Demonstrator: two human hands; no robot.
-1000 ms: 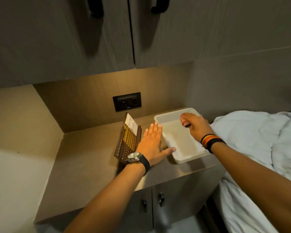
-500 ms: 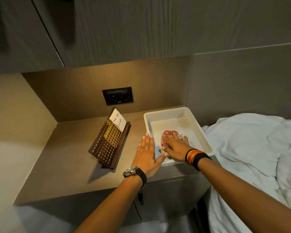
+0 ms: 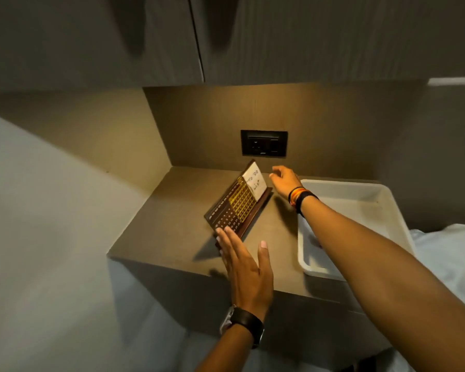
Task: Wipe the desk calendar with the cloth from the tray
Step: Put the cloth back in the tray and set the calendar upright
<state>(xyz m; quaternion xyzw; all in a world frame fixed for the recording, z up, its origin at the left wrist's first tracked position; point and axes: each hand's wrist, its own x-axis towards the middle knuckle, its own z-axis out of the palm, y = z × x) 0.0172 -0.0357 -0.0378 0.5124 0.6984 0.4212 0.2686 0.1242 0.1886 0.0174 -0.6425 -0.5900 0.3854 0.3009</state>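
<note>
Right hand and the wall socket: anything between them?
In the head view, nothing: only bare countertop and back wall separate the right hand from the socket. The desk calendar stands to the hand's left, not between.

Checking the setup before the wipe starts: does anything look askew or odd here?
The dark wooden desk calendar sits turned at an angle to the counter's edges, a white handwritten note propped on it. The white plastic tray overhangs the counter's front edge. Nothing looks spilled or damaged.
</note>
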